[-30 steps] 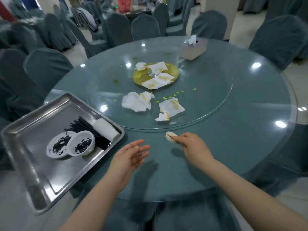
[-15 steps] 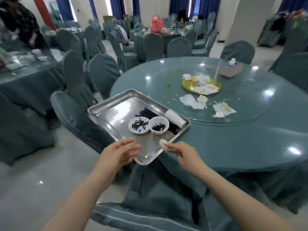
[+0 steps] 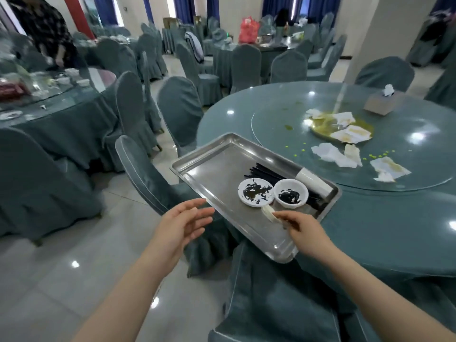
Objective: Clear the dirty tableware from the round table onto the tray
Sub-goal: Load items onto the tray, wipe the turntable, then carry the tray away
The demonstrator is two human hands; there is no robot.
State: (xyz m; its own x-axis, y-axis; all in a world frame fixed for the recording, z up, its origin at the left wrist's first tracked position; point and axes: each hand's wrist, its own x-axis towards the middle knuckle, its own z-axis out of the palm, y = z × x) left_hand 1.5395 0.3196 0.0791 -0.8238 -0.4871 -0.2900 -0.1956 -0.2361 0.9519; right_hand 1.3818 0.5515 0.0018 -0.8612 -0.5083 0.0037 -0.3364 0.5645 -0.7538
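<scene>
From the head camera, I watched the right hand pinch a small white dish between thumb and fingertips, holding it on edge just above the near part of the steel tray. The left hand hung beside the tray's near-left rim, fingers straight and relaxed, gripping nothing. The tray sat at the edge of the round table, part of it overhanging a covered chair. On it already lay a flat white plate smeared with dark sauce, a small white bowl with dark residue, a bundle of black chopsticks and a paper cup on its side.

By my reading, the step in hand was setting this dish down on the tray; the next move called for lowering it onto the bare metal just in front of the plate and bowl, then letting go without knocking either.

Still on the table's glass turntable were a yellow plate, crumpled soiled napkins and scattered green bits, with a tissue box beyond.

I could read no brand, label or writing anywhere in this view.
</scene>
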